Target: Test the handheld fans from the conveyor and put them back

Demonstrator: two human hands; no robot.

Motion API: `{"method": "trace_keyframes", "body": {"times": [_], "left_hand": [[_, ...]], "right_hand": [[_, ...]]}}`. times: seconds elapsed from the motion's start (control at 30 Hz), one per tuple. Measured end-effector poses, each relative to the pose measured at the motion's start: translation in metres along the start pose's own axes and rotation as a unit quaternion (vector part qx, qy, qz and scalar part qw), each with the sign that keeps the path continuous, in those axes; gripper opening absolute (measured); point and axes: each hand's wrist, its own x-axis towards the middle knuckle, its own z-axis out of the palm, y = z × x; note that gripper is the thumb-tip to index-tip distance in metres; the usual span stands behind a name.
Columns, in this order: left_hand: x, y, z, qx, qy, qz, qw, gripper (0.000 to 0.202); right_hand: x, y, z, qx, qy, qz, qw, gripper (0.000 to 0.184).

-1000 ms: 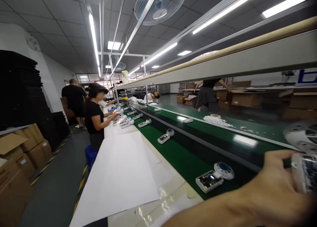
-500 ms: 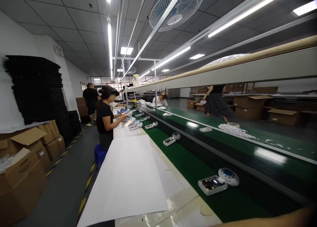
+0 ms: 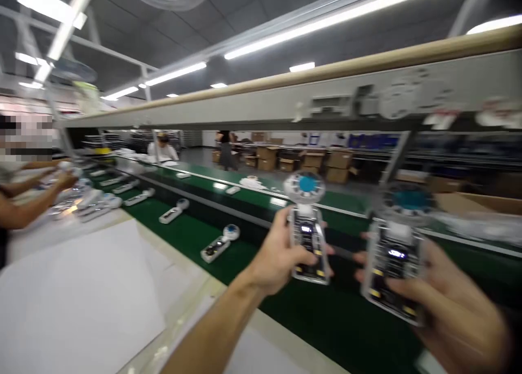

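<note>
My left hand [image 3: 274, 257] grips an open-cased handheld fan [image 3: 305, 238] upright, with its thumb across the bare circuit board. The round slotted head has a blue centre, and a small display glows on the board. Over at the right, my right hand [image 3: 457, 303] is wrapped round a second handheld fan [image 3: 395, 265] of the same look, its thumb also on the board; motion blurs it. Both are held above the green conveyor belt [image 3: 297, 319]. Nearest to my left hand on the belt lies another such fan [image 3: 220, 244].
More fans [image 3: 173, 211] lie in a row along the belt. A large white sheet [image 3: 81, 303] covers the bench at left. Beyond it, a co-worker's arm [image 3: 32, 205] reaches over a cluster of fans [image 3: 92, 203]. A long shelf beam [image 3: 253, 99] crosses above the belt.
My view has swung to the right. Both my hands have come into sight, each with a fan in it; before, only a blurred forearm showed at the lower right.
</note>
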Motion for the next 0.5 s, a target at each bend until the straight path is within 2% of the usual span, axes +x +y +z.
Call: {"method": "trace_keyframes", "body": {"times": [0.07, 0.13, 0.3, 0.5], "left_hand": [[-0.006, 0.004, 0.0, 0.009, -0.014, -0.008, 1.0, 0.066], [-0.009, 0.005, 0.001, 0.023, -0.02, -0.013, 0.999, 0.06], [-0.012, 0.001, 0.009, 0.069, -0.009, -0.021, 0.997, 0.052], [-0.017, 0.0, 0.016, 0.077, -0.017, -0.027, 0.996, 0.054]], "right_hand": [[-0.007, -0.012, -0.002, 0.019, -0.011, 0.026, 0.999, 0.07], [-0.01, -0.018, 0.002, 0.042, -0.029, 0.022, 0.998, 0.074], [-0.01, -0.016, 0.003, 0.068, -0.066, 0.009, 0.995, 0.062], [-0.008, -0.015, -0.003, 0.073, -0.084, 0.003, 0.994, 0.064]]}}
